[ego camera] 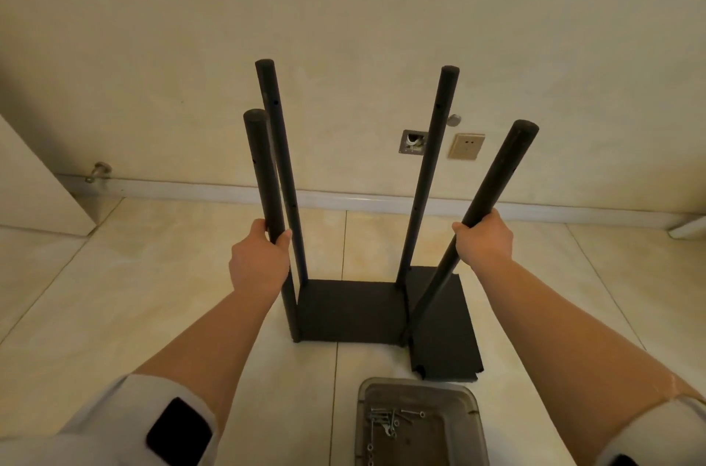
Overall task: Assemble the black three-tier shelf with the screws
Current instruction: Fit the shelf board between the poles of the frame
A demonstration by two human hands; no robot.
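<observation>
Gripping the near poles, our left hand (259, 262) wraps one (264, 175), our right hand (484, 240) the other (493, 194); below our fingers the shelf board (349, 309) sits floored; we should steady both evenly.

Left hand (259, 261): fingers curled round the near left pole (265, 175), thumb on its right side.
Right hand (484, 238): wrapped round the near right pole (493, 194), knuckles up.
Arms: both stretched forward, bare below pale sleeves.
</observation>
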